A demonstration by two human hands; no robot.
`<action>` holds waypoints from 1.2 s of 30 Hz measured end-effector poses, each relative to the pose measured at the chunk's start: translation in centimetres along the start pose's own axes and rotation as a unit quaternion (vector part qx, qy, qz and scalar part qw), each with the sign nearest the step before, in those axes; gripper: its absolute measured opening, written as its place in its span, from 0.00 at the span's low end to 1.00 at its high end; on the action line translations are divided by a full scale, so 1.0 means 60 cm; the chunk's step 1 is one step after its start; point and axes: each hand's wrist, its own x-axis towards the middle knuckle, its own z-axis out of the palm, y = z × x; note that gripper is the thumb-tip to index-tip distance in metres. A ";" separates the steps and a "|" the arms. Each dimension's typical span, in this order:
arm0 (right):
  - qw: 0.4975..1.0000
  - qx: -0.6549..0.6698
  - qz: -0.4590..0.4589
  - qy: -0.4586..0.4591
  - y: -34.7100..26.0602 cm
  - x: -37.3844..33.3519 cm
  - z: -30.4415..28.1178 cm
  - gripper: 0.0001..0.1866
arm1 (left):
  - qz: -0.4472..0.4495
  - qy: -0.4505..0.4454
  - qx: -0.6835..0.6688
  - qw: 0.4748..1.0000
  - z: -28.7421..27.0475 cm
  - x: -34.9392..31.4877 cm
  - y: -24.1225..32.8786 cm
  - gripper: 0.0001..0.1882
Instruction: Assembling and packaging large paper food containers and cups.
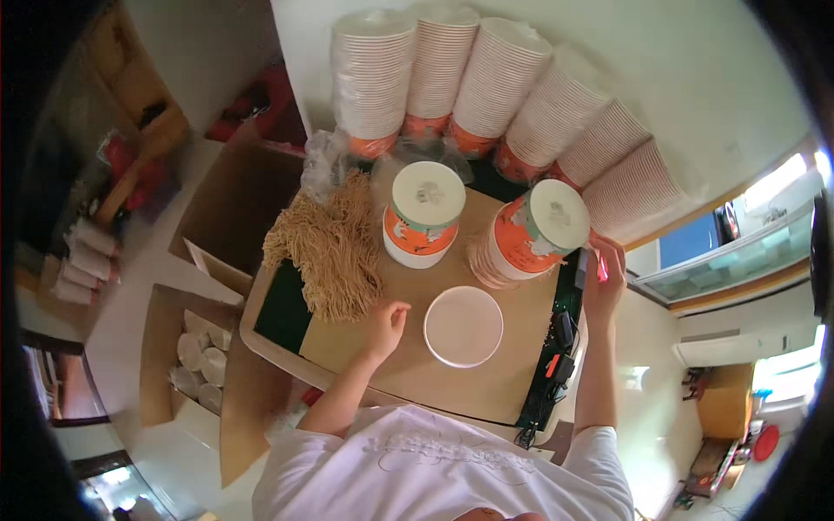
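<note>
Shirt (pixel 434 469); pink blur (pixel 602 267) in right hand (pixel 612 280)

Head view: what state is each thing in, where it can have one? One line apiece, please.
White tub: open side up, nothing visible inside
Left orange bucket: upside down, base up
Right orange bucket: upside down, base up, tilted in view
Back stacks: nested containers
Beige strands: loosely heaped
Lower cardboard box: open, white round items inside
Left hand: partly curled
Right hand: pink item at its fingers, grip unclear
</note>
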 end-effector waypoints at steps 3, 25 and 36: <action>0.995 -0.037 -0.031 -0.085 -0.021 0.039 0.040 0.09 | -0.018 -0.014 -0.026 0.999 0.007 -0.023 -0.012 0.04; 0.989 -0.072 -0.044 -0.119 -0.018 0.025 0.135 0.12 | -0.119 -0.014 0.044 0.992 -0.014 -0.031 -0.088 0.05; 0.981 0.103 0.128 -0.101 -0.098 -0.217 0.071 0.09 | -0.233 0.118 0.081 0.962 -0.072 0.056 -0.163 0.10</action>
